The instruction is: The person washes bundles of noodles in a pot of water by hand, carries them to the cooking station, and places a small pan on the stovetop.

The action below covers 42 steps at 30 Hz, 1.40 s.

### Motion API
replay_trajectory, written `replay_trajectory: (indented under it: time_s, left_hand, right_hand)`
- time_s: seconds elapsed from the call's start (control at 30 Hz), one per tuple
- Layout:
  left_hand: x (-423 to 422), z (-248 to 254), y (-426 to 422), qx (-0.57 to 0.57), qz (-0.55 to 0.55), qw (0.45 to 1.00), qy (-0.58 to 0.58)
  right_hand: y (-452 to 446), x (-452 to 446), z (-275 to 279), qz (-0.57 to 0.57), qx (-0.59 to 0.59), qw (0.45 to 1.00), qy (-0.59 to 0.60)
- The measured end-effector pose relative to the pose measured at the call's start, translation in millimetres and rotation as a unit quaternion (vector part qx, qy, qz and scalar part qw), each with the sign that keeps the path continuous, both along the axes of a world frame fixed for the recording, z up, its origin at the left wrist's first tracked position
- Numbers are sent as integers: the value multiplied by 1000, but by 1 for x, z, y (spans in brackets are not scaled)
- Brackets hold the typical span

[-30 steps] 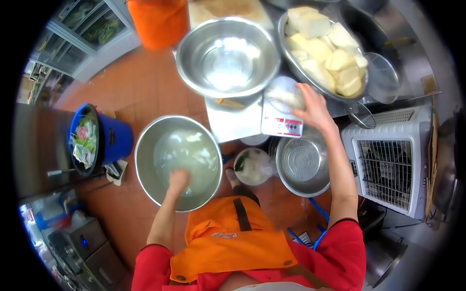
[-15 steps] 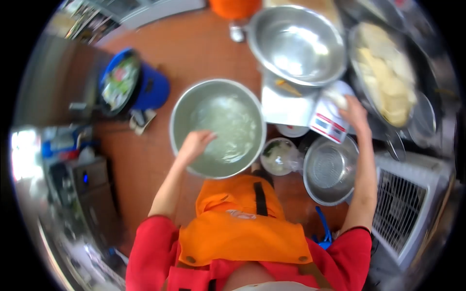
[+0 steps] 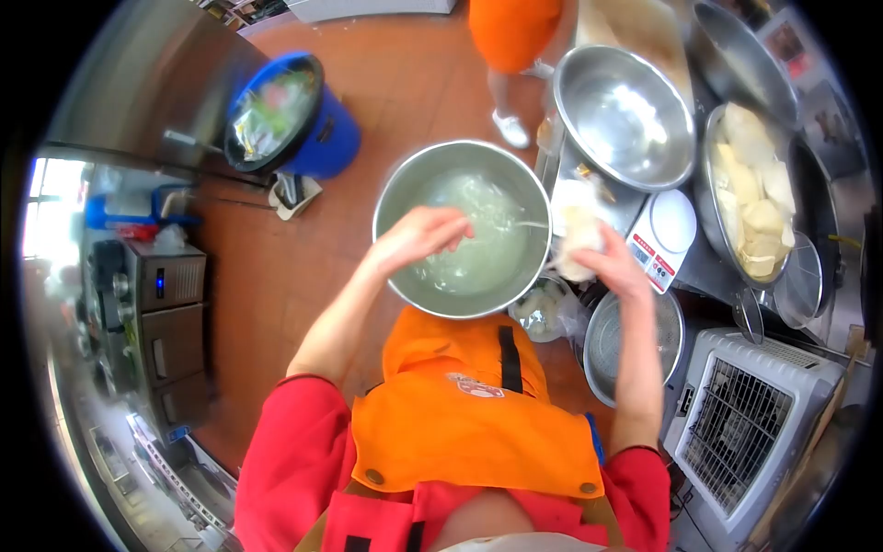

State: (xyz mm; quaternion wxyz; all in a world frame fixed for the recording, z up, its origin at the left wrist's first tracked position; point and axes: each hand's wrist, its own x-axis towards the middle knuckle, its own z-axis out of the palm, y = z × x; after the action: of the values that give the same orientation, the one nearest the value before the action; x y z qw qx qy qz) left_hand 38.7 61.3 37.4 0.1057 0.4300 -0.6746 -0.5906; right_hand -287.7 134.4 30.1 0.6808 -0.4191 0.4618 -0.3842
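Note:
A large metal bowl (image 3: pixel 397 166) of cloudy, rippling water stands in front of my apron. Above its left half hovers my left hand (image 3: pixel 425 235), fingers loosely bent and holding nothing visible. My right hand (image 3: pixel 618 262) grips a pale cream-white lump (image 3: pixel 579 243) beside the bowl's right rim; blur hides its exact kind. A thin pale streak lies between the lump and the water. To the right of that hand sits a white kitchen scale (image 3: pixel 674 221) with a red-and-white front panel. Below the lump is a clear tub (image 3: pixel 541 308) with whitish contents, partly hidden by plastic.
An empty steel bowl (image 3: pixel 625 115) stands on the counter, near a pan (image 3: pixel 713 216) of pale slabs. A strainer-like metal bowl (image 3: pixel 635 354) is lower right, beside a grey grilled unit (image 3: pixel 745 419). A blue bin (image 3: pixel 336 138) stands left; another person's leg and shoe (image 3: pixel 510 127) are ahead.
My right hand has moved left from the scale to the water bowl's rim with the pale lump. My left hand's fingers have loosened over the water. The view has shifted.

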Motion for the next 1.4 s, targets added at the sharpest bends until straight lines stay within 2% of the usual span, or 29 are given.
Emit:
replay_trajectory:
  time_s: [0.1, 0.2, 0.3, 0.37, 0.47, 0.57, 0.7, 0.73, 0.87, 0.97, 1.07, 1.27, 1.37, 1.4]
  left_hand:
    - [-2, 24, 1, 2, -15, 1000, 18]
    - [9, 39, -2, 1, -16, 999, 29]
    - [41, 6, -14, 17, 33, 996, 77]
    - [59, -8, -15, 1, 61, 997, 45]
    - [78, -57, -16, 3, 90, 995, 50]
    - [81, -90, -16, -55, 71, 996, -3]
    - [80, -95, -17, -85, 79, 993, -33]
    - [82, -93, -17, -135, 53, 989, -34]
    - [88, -97, -28, -88, 44, 988, -116]
    - [84, -85, -23, -115, 31, 955, -272]
    - [76, -124, -24, -164, -88, 901, -391]
    - [50, -136, -21, -192, -112, 893, -391]
    - [41, -139, -26, -108, -154, 900, -392]
    - [38, -129, -29, -152, -172, 896, -380]
  right_hand:
    - [-24, 67, -16, 85, -6, 991, -105]
    - [-34, 98, -22, 174, -5, 974, -147]
    - [-32, 102, -10, 174, 16, 968, -178]
    - [-29, 97, -2, 155, 28, 968, -196]
    - [-29, 94, 17, 143, 30, 978, -148]
    - [-34, 92, 40, 152, 13, 983, -105]
    - [-40, 94, 70, 162, -22, 986, -31]
    - [-42, 95, 78, 165, -21, 986, -15]
    - [-42, 95, 105, 155, -30, 987, 18]
    - [-43, 92, 126, 144, -43, 989, 16]
    - [-43, 83, 144, 144, -62, 987, 29]
    - [-38, 68, 172, 126, -138, 982, 20]
    - [-38, 62, 181, 121, -163, 978, -35]
    - [-37, 60, 181, 115, -167, 979, -35]
